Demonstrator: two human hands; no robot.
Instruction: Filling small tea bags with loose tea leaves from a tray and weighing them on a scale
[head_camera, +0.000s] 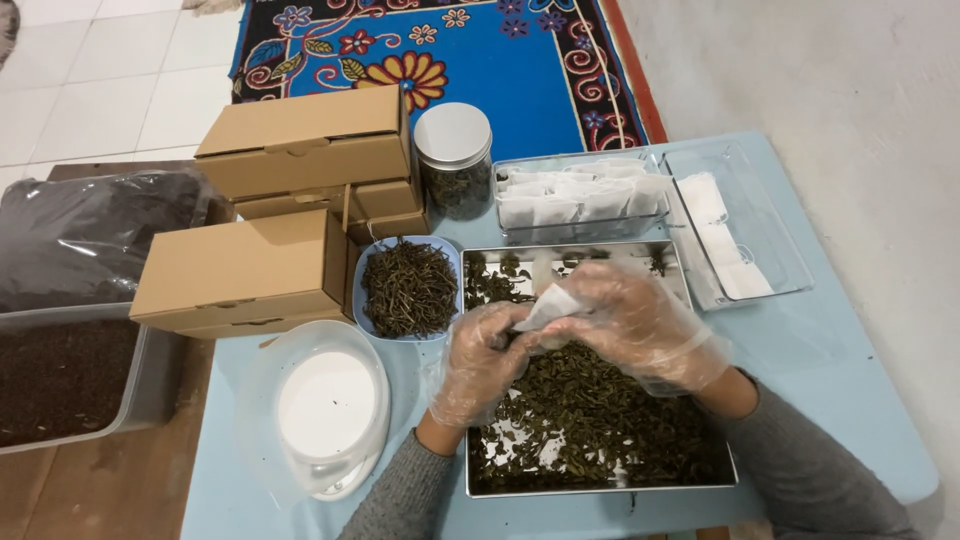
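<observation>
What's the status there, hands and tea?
Left hand and right hand, gloved, pinch a small white paper bag. Below: steel tray of dried leaves. Nothing in the way.

My left hand (483, 360) and right hand (632, 322) meet in front of me, both in thin clear plastic gloves. My left fingers curl inward, thumb pressed toward my right hand's fingertips. My right hand arches over from the other side, its fingers pinched together. Both forearms, in grey sleeves, angle in from below, wrists slightly bent.
</observation>
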